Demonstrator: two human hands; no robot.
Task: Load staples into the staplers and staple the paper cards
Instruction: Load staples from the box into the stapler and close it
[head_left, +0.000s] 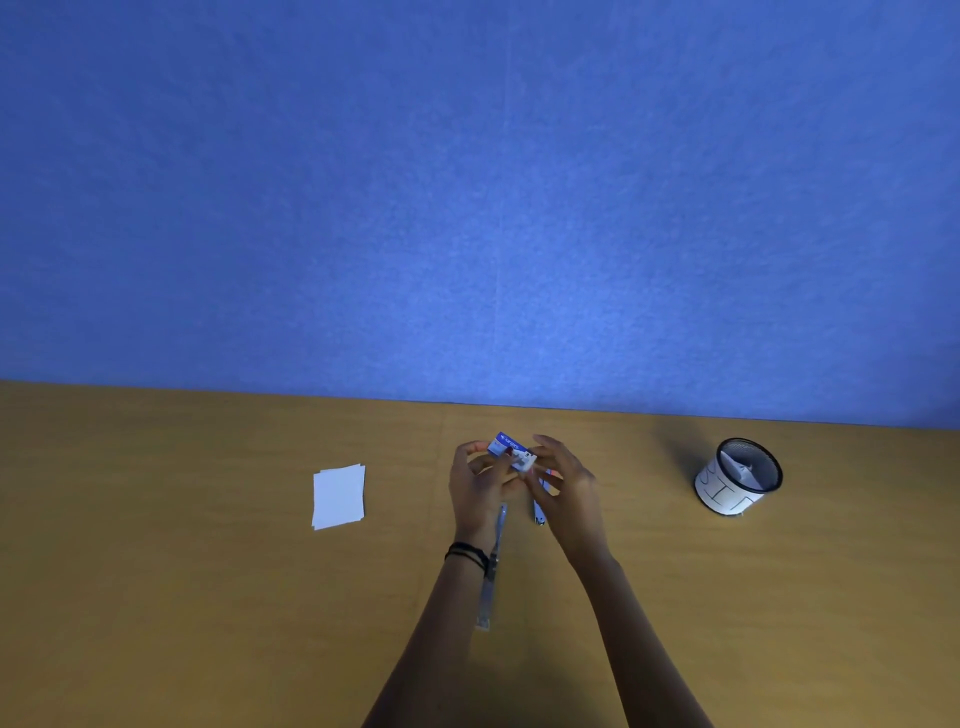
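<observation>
Above the desk (208, 597), the left hand (480, 486) grips a small blue staple box (511, 449) and the right hand (563, 483) seemingly pinches its open end, both partly hiding an opened stapler (493, 571) and a second stapler (539, 512) beneath, with paper cards (338, 496) well left.

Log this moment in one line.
left hand: grips staple box | right hand: pinches its end | stapler: on table | paper cards: stacked
</observation>
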